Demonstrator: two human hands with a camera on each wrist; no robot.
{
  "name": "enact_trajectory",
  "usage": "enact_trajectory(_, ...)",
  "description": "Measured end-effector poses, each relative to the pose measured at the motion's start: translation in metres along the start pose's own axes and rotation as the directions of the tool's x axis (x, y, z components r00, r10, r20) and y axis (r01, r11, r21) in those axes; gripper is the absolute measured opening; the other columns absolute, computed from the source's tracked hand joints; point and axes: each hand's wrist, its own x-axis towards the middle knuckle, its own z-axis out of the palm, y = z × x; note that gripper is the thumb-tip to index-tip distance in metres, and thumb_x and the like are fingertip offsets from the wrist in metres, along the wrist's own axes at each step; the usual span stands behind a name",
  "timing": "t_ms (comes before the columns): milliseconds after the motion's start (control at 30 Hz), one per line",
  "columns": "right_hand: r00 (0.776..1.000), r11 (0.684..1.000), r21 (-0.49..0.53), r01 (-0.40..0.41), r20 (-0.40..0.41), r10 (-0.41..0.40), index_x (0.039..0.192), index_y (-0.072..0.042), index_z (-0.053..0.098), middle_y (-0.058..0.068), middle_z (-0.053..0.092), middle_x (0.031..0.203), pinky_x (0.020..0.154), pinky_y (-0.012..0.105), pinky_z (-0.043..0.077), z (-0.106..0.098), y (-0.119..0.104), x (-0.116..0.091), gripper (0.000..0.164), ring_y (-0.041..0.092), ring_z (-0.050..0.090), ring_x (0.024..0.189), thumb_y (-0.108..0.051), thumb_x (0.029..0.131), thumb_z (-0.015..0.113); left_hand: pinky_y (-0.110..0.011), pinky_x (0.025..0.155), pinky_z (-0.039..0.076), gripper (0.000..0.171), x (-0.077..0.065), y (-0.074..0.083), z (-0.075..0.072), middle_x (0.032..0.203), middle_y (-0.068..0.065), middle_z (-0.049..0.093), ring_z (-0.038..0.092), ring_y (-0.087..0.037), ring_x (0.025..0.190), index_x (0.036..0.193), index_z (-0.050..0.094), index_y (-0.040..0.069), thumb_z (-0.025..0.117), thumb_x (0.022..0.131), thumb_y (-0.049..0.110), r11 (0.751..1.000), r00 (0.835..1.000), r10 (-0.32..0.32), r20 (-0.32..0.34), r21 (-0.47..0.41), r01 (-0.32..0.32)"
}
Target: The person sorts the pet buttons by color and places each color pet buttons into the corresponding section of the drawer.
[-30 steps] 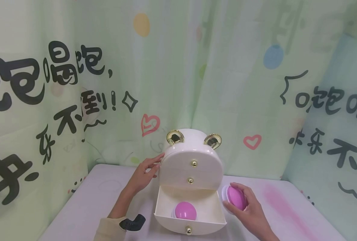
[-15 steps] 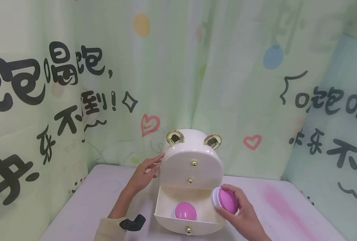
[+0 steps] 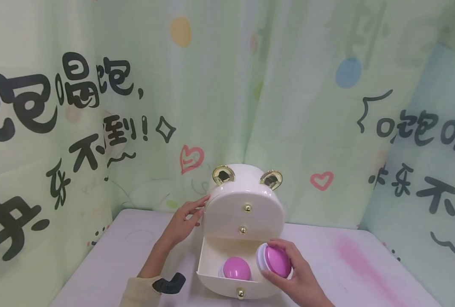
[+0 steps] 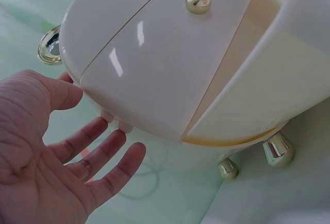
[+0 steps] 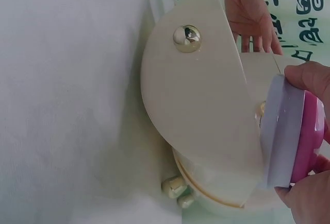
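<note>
A white storage box (image 3: 263,217) with gold knobs and two gold ears stands on the table, its bottom drawer (image 3: 213,249) pulled out. Inside that drawer lies a round jar with a pink lid (image 3: 236,268). My right hand (image 3: 302,279) grips a second jar, white with a pink lid (image 3: 278,261), tilted on its side above the drawer's right part. In the right wrist view, thumb and fingers hold this jar (image 5: 289,131) by its edges. My left hand (image 3: 181,224) rests against the box's left side; the left wrist view shows its fingers (image 4: 111,180) mostly straight.
Gold feet (image 4: 278,149) lift the box off the white table (image 3: 135,238). A pale green curtain (image 3: 308,140) with dark lettering and hearts hangs behind and at both sides. A pink smear (image 3: 361,260) marks the table at right. A black band (image 3: 169,284) sits at the left wrist.
My right hand has carried the held jar leftward, from beside the box to over the open drawer. The left hand, the box and the jar in the drawer have stayed put.
</note>
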Motion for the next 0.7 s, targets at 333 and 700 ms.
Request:
enact_trajectory(333,0.996,0.996,-0.014,0.091,0.019,-0.091,0.134,-0.011,0.060,-0.001,0.058,0.134,0.091,0.025,0.056,0.0089,0.0038,0.0024,0.061,0.005,0.056,0.121,-0.014,0.080,0.089,-0.038,0.080,0.062,0.045,0.0004,-0.0016,0.0003,0.134,-0.015,0.061,0.064,-0.031,0.112,0.148,0.057,0.020,0.059,0.104,0.011,1.000,1.000,0.001,-0.009,0.003,-0.001)
enact_trajectory(700,0.988,0.999,-0.032,-0.016,0.153,0.021,0.134,-0.024,0.059,-0.004,0.063,0.128,0.093,0.025,0.054,0.0093,0.0042,0.0023,0.050,0.007,0.061,0.110,-0.028,0.089,0.081,-0.038,0.079,0.062,0.045,0.0003,-0.0017,0.0011,0.133,-0.015,0.062,0.064,-0.031,0.111,0.147,0.058,0.020,0.060,0.103,0.011,1.000,1.000,0.008,-0.017,0.005,-0.008)
